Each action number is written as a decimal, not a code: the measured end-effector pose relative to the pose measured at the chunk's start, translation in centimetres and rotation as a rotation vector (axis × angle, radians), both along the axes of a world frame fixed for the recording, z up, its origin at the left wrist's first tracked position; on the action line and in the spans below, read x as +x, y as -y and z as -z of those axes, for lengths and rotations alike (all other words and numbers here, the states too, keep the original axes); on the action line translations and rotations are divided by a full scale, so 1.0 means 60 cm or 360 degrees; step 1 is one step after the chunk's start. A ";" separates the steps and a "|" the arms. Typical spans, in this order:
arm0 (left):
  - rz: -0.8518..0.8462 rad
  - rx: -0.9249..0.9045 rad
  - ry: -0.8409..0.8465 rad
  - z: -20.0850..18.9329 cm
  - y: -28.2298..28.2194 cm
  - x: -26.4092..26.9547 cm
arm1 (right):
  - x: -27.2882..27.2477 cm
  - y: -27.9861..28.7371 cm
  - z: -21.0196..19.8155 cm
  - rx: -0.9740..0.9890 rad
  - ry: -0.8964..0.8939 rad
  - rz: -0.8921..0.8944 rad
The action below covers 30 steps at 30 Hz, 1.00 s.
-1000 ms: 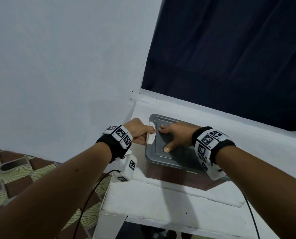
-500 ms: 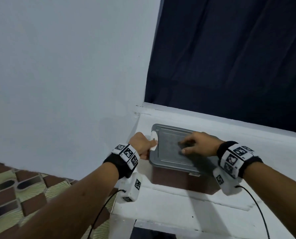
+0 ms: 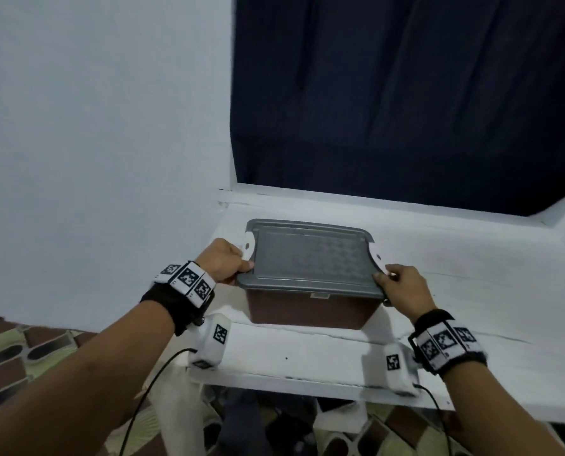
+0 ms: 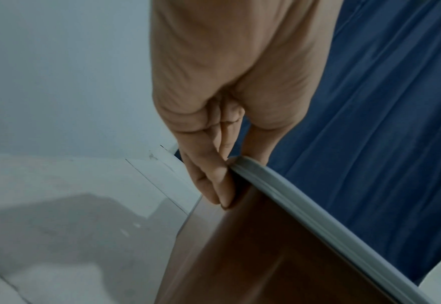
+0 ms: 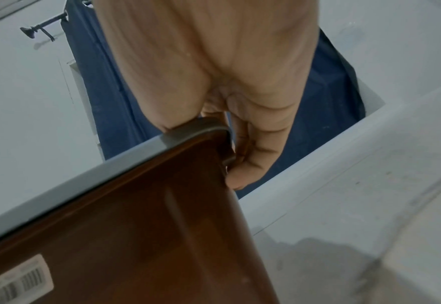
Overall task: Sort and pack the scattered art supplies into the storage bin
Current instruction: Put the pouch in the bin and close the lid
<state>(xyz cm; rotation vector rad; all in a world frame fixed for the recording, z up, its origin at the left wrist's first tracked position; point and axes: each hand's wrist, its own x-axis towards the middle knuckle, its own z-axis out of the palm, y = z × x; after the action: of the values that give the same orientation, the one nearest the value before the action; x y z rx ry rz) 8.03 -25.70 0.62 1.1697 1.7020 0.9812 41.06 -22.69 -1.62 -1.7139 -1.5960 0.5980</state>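
the left hand [image 3: 224, 263] and right hand [image 3: 403, 289] each grip an end of the brown plastic storage bin [image 3: 310, 312], thumbs on top and fingers [image 4: 215, 185] curled under the rim of its grey ribbed plastic lid [image 3: 310, 258]. the bin sits on the white painted table [image 3: 472, 291], near the wall corner. no art supplies show, so packing looks finished; next would be lifting it level or releasing. smooth glossy walls could slip.
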 end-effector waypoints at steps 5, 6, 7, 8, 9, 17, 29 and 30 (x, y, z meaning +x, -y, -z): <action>0.0064 0.0023 -0.0033 0.002 0.002 0.125 | 0.129 0.041 -0.003 -0.0029 -0.0064 0.0056; 0.0080 0.0033 -0.0042 0.003 0.003 0.154 | 0.156 0.051 -0.005 -0.0034 -0.0075 0.0074; 0.0095 0.0039 -0.0040 0.003 0.005 0.183 | 0.182 0.059 -0.007 -0.0038 -0.0083 0.0091; 0.0111 0.0051 -0.0033 0.005 0.006 0.209 | 0.208 0.066 -0.008 -0.0041 -0.0084 0.0106; 0.0124 0.0058 -0.0023 0.007 0.009 0.235 | 0.233 0.073 -0.009 -0.0042 -0.0082 0.0119; 0.0193 0.0095 0.0071 0.026 0.023 0.381 | 0.390 0.094 0.002 -0.0045 -0.0132 0.0195; 0.0062 0.0158 0.0143 0.041 0.041 0.463 | 0.475 0.102 0.019 0.0034 -0.0027 0.0296; 0.0093 0.0206 -0.0001 0.039 0.045 0.461 | 0.474 0.106 0.013 0.0083 0.0126 0.0272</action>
<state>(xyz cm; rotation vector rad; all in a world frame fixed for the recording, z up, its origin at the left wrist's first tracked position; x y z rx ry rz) 35.68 -28.40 -1.71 1.2963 1.6153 1.0679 69.51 -29.04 -2.38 -1.8324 -1.4862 0.4054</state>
